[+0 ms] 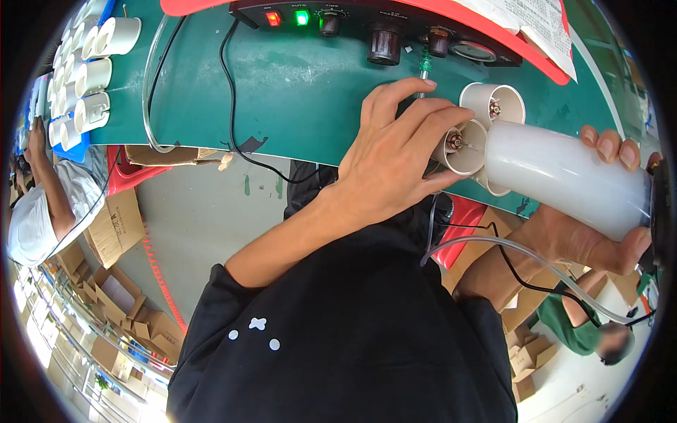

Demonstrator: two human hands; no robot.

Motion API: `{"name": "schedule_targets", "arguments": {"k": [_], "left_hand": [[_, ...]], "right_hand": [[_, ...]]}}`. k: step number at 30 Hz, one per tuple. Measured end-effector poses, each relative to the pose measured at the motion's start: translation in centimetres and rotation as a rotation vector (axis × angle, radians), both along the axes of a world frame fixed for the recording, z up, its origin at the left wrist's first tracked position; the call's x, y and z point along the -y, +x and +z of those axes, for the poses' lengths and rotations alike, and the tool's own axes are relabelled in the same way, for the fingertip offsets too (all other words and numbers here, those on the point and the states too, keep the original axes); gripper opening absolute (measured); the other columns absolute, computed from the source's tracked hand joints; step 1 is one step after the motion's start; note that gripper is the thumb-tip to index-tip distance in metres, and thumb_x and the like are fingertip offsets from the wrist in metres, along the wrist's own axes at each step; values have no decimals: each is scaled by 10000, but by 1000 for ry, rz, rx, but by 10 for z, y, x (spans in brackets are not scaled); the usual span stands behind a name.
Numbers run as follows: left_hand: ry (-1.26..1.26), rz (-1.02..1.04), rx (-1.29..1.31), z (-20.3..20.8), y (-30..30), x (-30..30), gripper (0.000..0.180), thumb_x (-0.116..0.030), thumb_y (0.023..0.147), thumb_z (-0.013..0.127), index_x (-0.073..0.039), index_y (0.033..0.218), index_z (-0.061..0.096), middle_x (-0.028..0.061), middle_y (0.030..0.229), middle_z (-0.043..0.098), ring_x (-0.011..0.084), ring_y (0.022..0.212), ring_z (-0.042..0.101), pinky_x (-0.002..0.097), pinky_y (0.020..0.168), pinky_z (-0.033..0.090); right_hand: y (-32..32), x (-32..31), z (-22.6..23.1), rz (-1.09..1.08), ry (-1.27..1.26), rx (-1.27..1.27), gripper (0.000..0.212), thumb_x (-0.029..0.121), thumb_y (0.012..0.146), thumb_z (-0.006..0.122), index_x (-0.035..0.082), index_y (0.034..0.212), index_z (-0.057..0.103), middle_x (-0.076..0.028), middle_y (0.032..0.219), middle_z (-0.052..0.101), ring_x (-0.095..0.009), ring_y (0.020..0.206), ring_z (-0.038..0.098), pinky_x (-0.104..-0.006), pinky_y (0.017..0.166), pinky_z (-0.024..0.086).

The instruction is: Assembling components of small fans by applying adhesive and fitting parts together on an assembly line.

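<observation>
My left hand [402,137] reaches over a white plastic cup-shaped housing [467,168], fingers curled round its rim. Inside that housing sits a small copper-coloured part [455,141]. In my right hand [599,240] is a thick, milky-white dispensing syringe [564,169], lying nearly level. Its thin tip points into the housing's mouth. My right fingers wrap the barrel from above, with the thumb near its dark back end. Just beyond, touching or almost touching, stands another white housing [518,106] with a similar copper part. A white rim shows partly hidden under the syringe.
A black control box [352,28] with lit switches and knobs stands at the bench's back. Several white housings [92,74] crowd the far left. A black cable [224,84] and clear hose [522,247] cross the area. Other people [56,204] sit left and lower right.
</observation>
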State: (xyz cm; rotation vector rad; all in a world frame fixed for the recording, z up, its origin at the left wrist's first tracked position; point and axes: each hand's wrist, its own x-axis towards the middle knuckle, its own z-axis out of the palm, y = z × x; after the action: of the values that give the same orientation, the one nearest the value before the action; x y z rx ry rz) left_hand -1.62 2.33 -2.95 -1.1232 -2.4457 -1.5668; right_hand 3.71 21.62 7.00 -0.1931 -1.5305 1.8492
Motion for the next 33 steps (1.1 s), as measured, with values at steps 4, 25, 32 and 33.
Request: {"name": "schedule_targets", "arguments": {"k": [4,25,32,33], "left_hand": [[-6,-2,-2,1,-1,-1,704,-191,545,903,-113,1189,631,39,1160,623,298,1218,471,393,1020,370],[-188,-73,-126,2,3,-3,709,-292,639,834,-319,1303,587,54,1158,527,294,1183,427,479,992,339],[-176,-74,-122,1,2,-5,715,-295,631,840,-316,1300,587,56,1161,525,295,1185,422,483,991,336],[-177,-75,-120,2,3,-5,715,-295,631,840,-316,1300,587,56,1161,525,295,1185,422,483,991,336]], "right_hand": [[-1,2,0,12,-18,-30,755,496,668,682,40,1243,507,-155,1026,528,-300,941,512,-508,934,375],[-9,-44,-6,-42,13,-161,792,610,725,538,-106,1052,625,-255,936,578,-363,905,609,-507,902,489],[-26,-22,-6,-455,196,29,822,630,731,529,-109,1082,608,-268,967,583,-383,962,632,-528,886,524],[-27,-21,-5,-455,196,30,822,630,731,529,-109,1082,608,-268,967,583,-383,962,632,-528,886,524]]}}
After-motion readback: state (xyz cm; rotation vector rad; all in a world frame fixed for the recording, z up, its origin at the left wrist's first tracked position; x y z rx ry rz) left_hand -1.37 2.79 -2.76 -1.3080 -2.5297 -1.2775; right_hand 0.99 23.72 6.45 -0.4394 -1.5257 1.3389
